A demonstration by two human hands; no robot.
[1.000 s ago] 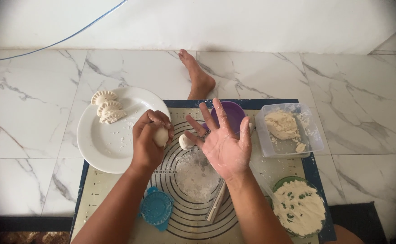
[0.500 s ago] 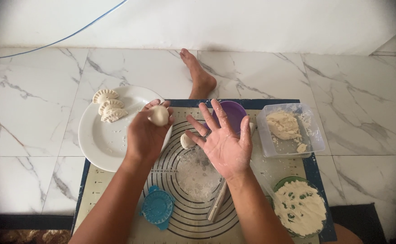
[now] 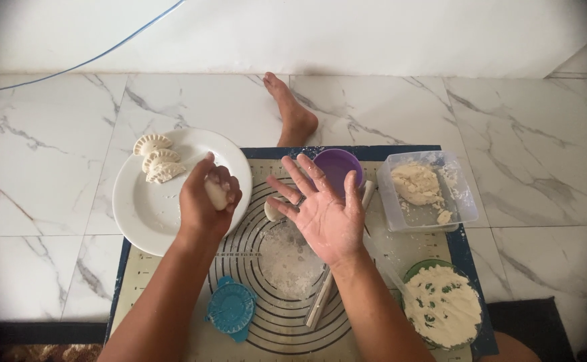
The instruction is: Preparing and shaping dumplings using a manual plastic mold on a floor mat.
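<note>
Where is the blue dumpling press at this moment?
In the head view, the blue dumpling press lies on the baking mat, low and left of centre, beside the person's left forearm and left of the rolling pin.

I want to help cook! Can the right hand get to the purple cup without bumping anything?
Probably yes. The right hand is open, palm up, its fingertips right beside the purple cup, with nothing between them.

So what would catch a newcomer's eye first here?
Probably the open, floured right hand spread palm-up over the ringed pastry mat, and the left hand closed on a dough piece above the white plate. Three crimped dumplings sit at the plate's far-left rim.
</note>
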